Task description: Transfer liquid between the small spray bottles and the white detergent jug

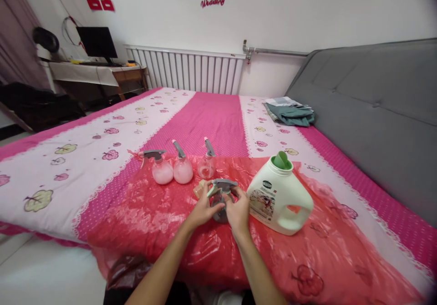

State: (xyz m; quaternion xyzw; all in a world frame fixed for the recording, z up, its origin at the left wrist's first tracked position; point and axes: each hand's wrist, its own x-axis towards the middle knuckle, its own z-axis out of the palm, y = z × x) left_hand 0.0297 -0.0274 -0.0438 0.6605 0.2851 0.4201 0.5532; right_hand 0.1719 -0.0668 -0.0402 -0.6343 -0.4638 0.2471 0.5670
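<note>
Both my hands are closed round a clear spray bottle (220, 213) with a grey trigger head, upright over the red plastic sheet. My left hand (202, 209) grips its left side near the nozzle, and my right hand (238, 207) has its fingers at the neck below the head. Just beyond are a spray bottle (206, 167) with a little pink in it and two more, a pink-filled spray bottle (183, 170) and another spray bottle (162, 172). A small yellowish item (199, 188) lies partly behind my left hand. Beside my right hand stands an open cream jug (285, 200).
The red plastic sheet (146, 223) covers the near part of the bed (218, 114). A green cup or funnel (282, 160) sits in the jug's mouth. Folded cloths (290, 113) lie near the grey headboard (372, 109). A desk with a monitor (97, 42) stands far left.
</note>
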